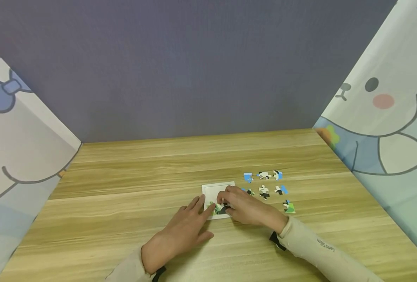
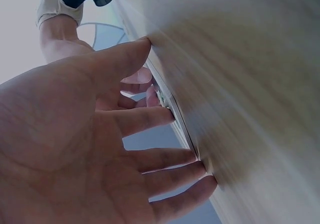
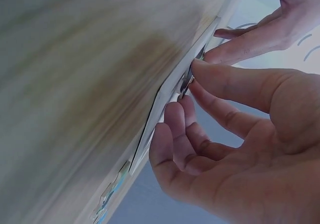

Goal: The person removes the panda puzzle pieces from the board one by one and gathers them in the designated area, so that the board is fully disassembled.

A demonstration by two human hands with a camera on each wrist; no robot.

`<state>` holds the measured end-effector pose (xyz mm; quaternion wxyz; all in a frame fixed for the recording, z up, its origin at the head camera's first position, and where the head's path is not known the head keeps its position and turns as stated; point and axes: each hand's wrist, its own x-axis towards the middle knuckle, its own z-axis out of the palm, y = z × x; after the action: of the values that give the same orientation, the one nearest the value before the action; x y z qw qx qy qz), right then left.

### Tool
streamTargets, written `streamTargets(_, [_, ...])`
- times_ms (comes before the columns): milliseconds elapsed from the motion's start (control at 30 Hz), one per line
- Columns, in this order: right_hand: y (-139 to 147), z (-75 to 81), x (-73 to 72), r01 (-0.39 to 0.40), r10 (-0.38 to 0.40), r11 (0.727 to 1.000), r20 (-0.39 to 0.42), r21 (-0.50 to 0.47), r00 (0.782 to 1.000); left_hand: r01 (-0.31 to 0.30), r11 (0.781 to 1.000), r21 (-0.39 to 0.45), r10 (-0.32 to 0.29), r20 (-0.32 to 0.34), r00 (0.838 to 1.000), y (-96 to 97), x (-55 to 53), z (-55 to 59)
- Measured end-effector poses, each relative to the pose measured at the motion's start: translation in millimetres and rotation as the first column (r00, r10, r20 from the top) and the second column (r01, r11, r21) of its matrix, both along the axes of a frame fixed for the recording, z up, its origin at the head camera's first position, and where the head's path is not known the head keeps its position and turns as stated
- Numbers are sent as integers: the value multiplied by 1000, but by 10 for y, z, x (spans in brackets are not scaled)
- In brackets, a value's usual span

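A white puzzle tray (image 1: 212, 191) lies on the table, with green and black picture pieces along its near side. My left hand (image 1: 181, 232) rests at the tray's left edge with its fingers extended; its index fingertip touches the green puzzle piece (image 1: 210, 208) in the corner. Over the tray's right part, my right hand (image 1: 249, 206) pinches a dark puzzle piece (image 3: 186, 79) between thumb and fingers, low against the tray. Its fingers partly hide that piece in the head view. From the left wrist view, the left fingertips meet the tray's edge and the tabletop.
Several loose panda puzzle pieces lie right of the tray, among them a white-and-black piece (image 1: 263, 192) and a green-edged piece (image 1: 289, 207). The wooden table (image 1: 131, 176) ends at a grey back panel (image 1: 194, 70). Cartoon-printed side panels (image 1: 388, 117) flank it.
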<state>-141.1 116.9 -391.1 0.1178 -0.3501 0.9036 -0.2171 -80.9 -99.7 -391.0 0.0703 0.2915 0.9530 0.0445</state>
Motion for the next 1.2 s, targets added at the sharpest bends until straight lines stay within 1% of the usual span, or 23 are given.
streamTargets(333, [9,18,11,1,0,1000,-31,25,1000,-3,1000,15,3,2,1000,2,6,14])
streamTargets(433, [21,17,11,-13,14,1000,-43,15,999,-4,1000,16,4,-1,1000,7,7,18])
streamTargets(567, [32,13,-8,-57,56,998,-67,-9,996,-5,1000,7,5,-15,1000,11,4,12])
streamTargets(733, [31,23,-51,-110,107,993,-47,-51,993,-15,1000,8,15,-15,1000,4,0,6])
streamTargets(833, [33,47,-87,-137,135,987,-34,-87,990,-18,1000,5,18,-17,1000,-6,-7,24])
streamTargets(967, [47,120,-128,-164,162,976,-30,-140,986,-22,1000,7,22,-20,1000,-24,-16,35])
streamTargets(1067, [61,181,-133,-162,162,973,-16,-165,987,-33,999,17,33,-3,999,-31,-9,33])
streamTargets(1200, [97,221,-106,-138,141,976,6,-169,990,-32,999,23,31,11,999,-11,9,23])
